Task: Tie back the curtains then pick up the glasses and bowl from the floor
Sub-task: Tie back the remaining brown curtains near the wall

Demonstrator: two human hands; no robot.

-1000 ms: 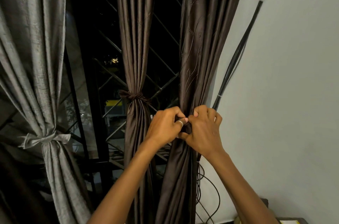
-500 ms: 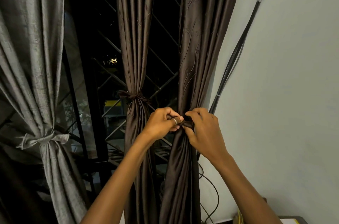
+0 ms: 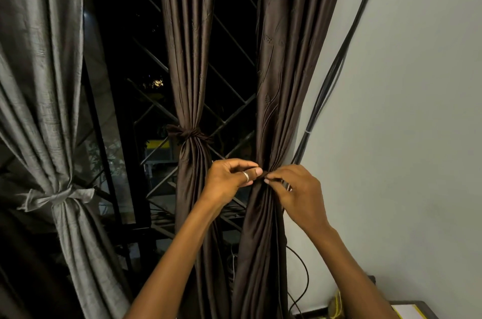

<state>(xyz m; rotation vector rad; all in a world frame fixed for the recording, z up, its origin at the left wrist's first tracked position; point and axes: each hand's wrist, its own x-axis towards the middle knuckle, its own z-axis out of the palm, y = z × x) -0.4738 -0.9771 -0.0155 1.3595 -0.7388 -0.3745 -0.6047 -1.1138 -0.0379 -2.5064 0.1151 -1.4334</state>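
- rightmost dark brown satin curtain (image 3: 283, 78) gathered just beside pale wall (image 3: 407, 110)
- left hand (image 3: 229, 179) and right hand (image 3: 296, 194) each pinch its thin brown fabric tie (image 3: 264, 176), fingertips close together
- knot seems half hidden by fingers

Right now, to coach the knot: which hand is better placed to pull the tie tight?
Probably left: the left hand pinches the tie with room to draw leftward; the right hand pinches it hard by the cables.
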